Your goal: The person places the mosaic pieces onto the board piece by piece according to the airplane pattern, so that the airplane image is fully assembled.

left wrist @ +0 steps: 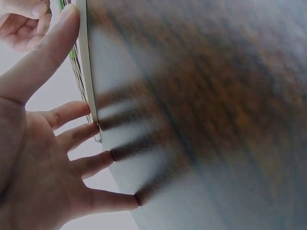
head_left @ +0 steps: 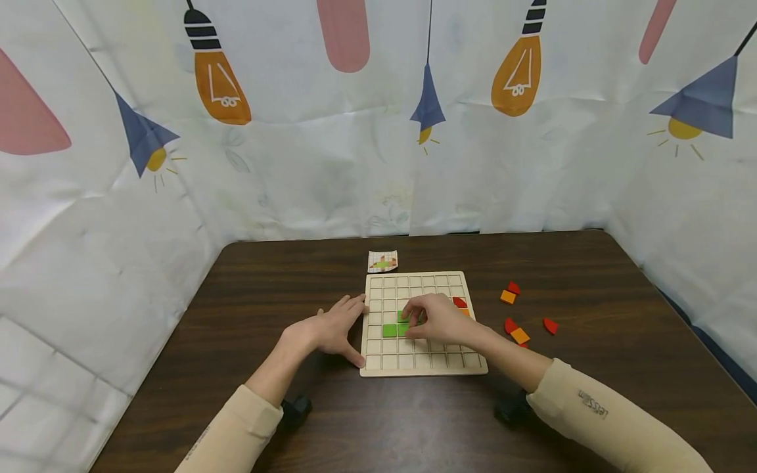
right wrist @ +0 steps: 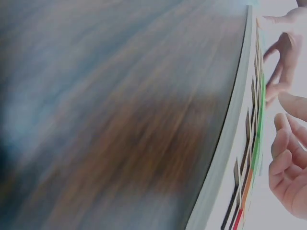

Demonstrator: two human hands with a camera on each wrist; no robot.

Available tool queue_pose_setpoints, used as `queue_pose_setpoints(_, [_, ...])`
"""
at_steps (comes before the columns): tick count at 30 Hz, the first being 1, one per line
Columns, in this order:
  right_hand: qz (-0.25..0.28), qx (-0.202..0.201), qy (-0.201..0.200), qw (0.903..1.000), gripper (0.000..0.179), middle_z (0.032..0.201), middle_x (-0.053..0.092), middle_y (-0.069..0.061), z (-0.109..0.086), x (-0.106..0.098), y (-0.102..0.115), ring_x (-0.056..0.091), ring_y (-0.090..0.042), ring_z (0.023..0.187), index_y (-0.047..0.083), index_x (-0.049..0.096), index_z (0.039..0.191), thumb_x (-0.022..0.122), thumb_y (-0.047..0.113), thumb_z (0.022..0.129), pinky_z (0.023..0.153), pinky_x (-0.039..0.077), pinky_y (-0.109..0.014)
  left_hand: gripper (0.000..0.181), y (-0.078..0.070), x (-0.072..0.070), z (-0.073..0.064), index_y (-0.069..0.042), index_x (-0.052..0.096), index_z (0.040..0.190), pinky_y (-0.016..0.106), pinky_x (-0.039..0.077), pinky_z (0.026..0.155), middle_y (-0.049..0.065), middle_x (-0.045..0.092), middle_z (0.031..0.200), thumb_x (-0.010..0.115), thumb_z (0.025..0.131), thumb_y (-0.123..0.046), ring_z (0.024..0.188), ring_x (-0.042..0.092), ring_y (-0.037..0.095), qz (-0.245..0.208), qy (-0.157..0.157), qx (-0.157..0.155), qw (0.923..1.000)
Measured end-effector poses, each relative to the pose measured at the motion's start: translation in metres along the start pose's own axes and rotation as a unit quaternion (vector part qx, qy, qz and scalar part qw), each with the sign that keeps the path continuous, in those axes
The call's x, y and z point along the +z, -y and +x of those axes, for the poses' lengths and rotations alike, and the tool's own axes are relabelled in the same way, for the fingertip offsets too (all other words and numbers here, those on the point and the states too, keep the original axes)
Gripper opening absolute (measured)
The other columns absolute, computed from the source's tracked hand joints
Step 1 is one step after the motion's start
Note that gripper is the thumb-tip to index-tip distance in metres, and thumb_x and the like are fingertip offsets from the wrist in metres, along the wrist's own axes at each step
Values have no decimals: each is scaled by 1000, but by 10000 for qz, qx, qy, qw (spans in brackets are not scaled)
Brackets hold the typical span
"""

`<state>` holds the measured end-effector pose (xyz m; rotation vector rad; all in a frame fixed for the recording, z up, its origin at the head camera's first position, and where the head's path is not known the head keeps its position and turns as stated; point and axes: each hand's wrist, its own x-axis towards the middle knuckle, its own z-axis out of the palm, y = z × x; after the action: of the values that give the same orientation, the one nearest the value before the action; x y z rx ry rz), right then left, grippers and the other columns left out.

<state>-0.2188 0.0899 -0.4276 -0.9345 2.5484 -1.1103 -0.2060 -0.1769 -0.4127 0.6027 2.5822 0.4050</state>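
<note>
A pale wooden grid board (head_left: 378,361) lies flat on the table. Green square tiles (head_left: 389,330) sit in its cells left of centre, partly covered by my right hand (head_left: 440,320). That hand hovers over them with bent fingers, thumb and fingertips close together. Whether a tile is between them is hidden. Against the board's left edge rests my left hand (head_left: 328,328), fingers spread, thumb at the near corner; the left wrist view shows this hand (left wrist: 53,167) with nothing in its palm. At the board's right side lie a red rounded piece (head_left: 459,302) and an orange tile (head_left: 464,313).
Right of the board, loose red pieces (head_left: 550,326) and orange squares (head_left: 508,297) lie on the dark wooden table (head_left: 284,276). A small printed pattern card (head_left: 382,261) is just behind the board. A patterned cloth (head_left: 331,171) hangs beyond the table's far edge.
</note>
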Motion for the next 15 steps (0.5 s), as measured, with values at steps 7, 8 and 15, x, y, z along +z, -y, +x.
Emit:
queue_pose_setpoints(7, [34,107,-91,9999,19,79,65,8,-15,-17,-14,59,-13,67,8,74,102,83,11,86,64,50,-29,97,1,0,0,-10,41,150,79,19,107,13,12,170,92,76,-46,156,7,38,27,6,23,10000])
queue_pose_setpoints(8, [67,140,-97,9998,19,80,65,8,-17,-20,-17,59,-14,67,7,74,102,83,11,87,64,50,-30,97,1,0,0,-10,41,150,79,19,107,14,12,170,92,76,-46,155,7,38,34,1,20,10000])
queue_pose_setpoints(15, [136,401,-312,9986,20,82,66,5,-29,-39,-33,62,-16,71,6,73,104,83,13,88,63,52,-31,97,1,0,0,-10,42,150,79,19,107,14,13,170,92,75,-46,155,9,38,58,-41,18,10000])
